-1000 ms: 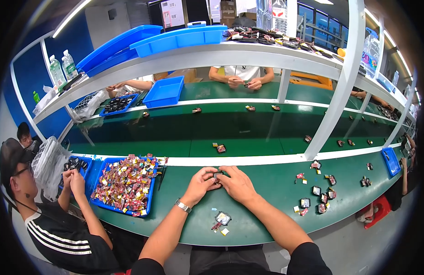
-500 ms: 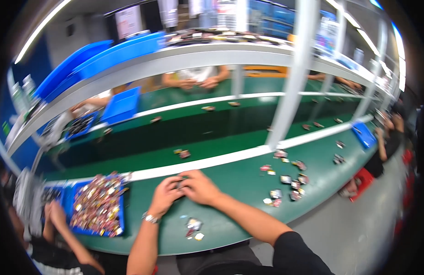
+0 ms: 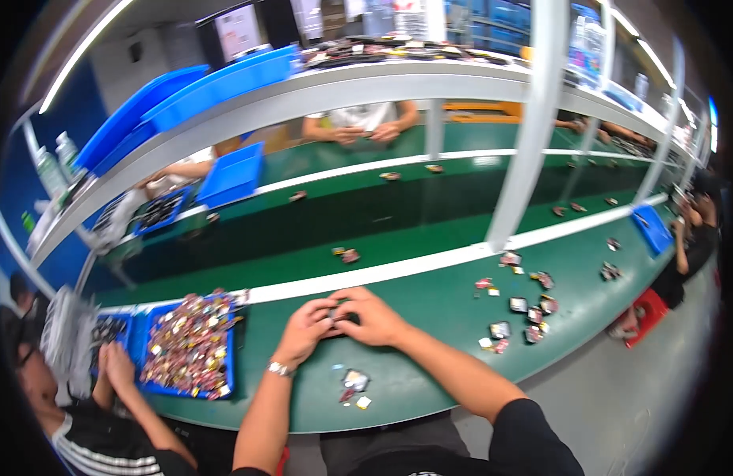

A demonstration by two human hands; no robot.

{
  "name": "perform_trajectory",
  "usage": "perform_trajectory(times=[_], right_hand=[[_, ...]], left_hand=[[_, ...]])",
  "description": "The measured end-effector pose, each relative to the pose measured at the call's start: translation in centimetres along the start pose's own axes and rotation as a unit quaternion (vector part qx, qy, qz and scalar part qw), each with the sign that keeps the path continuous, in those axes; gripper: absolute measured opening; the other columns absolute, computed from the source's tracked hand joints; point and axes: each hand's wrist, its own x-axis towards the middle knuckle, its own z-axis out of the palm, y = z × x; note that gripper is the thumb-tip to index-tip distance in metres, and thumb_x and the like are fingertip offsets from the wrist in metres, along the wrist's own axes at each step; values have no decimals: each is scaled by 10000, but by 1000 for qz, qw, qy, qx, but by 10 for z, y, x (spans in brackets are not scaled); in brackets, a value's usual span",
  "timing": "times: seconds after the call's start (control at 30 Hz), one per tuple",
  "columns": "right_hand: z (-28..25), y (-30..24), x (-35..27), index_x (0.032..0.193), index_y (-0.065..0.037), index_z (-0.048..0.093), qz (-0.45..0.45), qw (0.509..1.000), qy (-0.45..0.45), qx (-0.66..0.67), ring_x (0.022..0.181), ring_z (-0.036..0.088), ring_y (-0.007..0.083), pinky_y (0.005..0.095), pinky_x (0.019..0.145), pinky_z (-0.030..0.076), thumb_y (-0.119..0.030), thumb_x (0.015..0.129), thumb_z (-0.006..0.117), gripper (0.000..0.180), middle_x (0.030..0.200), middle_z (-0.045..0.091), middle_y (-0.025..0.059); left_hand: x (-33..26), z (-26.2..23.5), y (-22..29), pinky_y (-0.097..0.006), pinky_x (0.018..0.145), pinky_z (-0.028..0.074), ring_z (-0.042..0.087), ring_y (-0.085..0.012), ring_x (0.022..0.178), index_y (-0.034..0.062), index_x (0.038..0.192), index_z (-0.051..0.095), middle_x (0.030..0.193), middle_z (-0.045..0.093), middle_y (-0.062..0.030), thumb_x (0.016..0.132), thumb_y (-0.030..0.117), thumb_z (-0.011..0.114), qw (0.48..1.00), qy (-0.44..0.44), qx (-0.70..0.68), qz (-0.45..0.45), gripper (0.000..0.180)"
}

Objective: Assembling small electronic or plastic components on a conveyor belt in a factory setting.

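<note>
Over the green bench [image 3: 430,361], my left hand [image 3: 303,332] and my right hand [image 3: 372,319] meet with bent fingers. Between their fingertips they grip a small dark part [image 3: 333,322], mostly covered, so its kind does not show. Closer to me on the bench lies a small black-and-silver piece [image 3: 355,381], with a dark red bit [image 3: 347,394] and a pale square [image 3: 364,403] beside it. Left of my hands, a blue tray [image 3: 230,381] is heaped with small red, yellow and silver components [image 3: 190,345].
Several small assemblies [image 3: 534,314] lie scattered to the right. A white rail [image 3: 382,274] separates the bench from a belt [image 3: 366,218] carrying small parts. A metal post [image 3: 525,151] rises from the rail. At left, a co-worker's hands [image 3: 116,369] are near another tray.
The whole view has shifted, so the bench sits farther right in the picture. My hands stay together on the small dark part, with the fingers slightly rearranged.
</note>
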Motion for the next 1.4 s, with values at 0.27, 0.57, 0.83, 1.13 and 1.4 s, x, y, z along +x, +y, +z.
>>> perform_trajectory(times=[0.27, 0.57, 0.83, 1.13, 1.4], right_hand=[[10, -19, 3, 901, -70, 700, 31, 999, 9, -22, 1156, 541, 287, 386, 974, 457, -106, 793, 698, 114, 1197, 605, 104], [22, -17, 0, 906, -50, 698, 38, 995, 86, -34, 1117, 550, 281, 377, 931, 475, -86, 799, 676, 115, 1151, 620, 85], [30, -13, -3, 934, -87, 721, 57, 992, 111, -30, 1093, 575, 287, 388, 919, 485, -79, 784, 719, 151, 1140, 638, 75], [33, -15, -2, 943, -101, 737, 54, 990, 127, -25, 1127, 563, 289, 392, 958, 470, -86, 786, 718, 159, 1180, 641, 69], [35, -8, -4, 982, -105, 731, 65, 990, 124, -22, 1175, 538, 295, 399, 975, 462, -79, 788, 709, 197, 1253, 616, 69]], left_hand=[[-8, -3, 2, -383, 940, 547, 627, -217, 1088, 14, 1260, 495, 1192, 618, -122, 948, 47, 570, 999, 48, 0, 9, 323], [-4, -4, 0, -385, 943, 542, 626, -207, 1081, 10, 1272, 492, 1151, 636, -116, 973, 78, 537, 999, 43, -7, 9, 310], [-5, -4, 0, -376, 957, 535, 621, -200, 1085, -3, 1269, 495, 1177, 620, -130, 993, 82, 498, 999, 43, -8, 11, 289], [-6, -4, -3, -362, 961, 532, 618, -200, 1097, 5, 1259, 495, 1208, 611, -136, 989, 75, 509, 998, 53, -7, 22, 279], [-5, -5, -6, -356, 961, 531, 616, -198, 1102, 1, 1258, 496, 1283, 583, -143, 989, 54, 498, 998, 53, -7, 16, 274]])
